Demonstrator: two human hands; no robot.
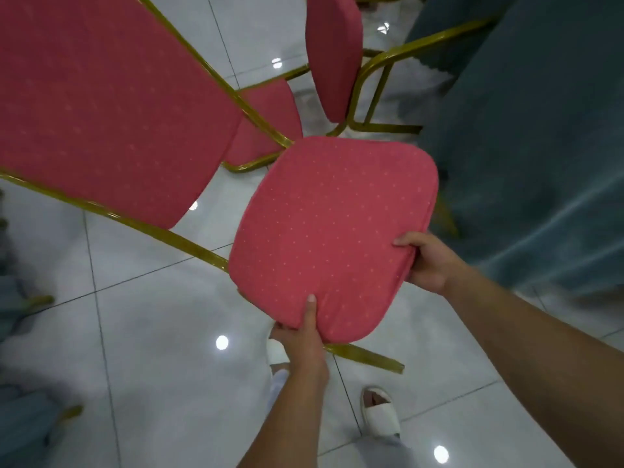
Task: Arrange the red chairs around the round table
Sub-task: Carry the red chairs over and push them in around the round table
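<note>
While the red chair (331,231) hangs tilted off the floor (152,332), the left hand (300,346) and right hand (429,265) pinch its seat edges, thumbs on top; another chair (332,55) apparently stands by the draped surface (540,130), this one not yet placed.

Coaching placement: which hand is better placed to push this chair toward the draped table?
Likely left: left hand grips the seat edge away from the draped table; right hand grips the table-side edge.
</note>
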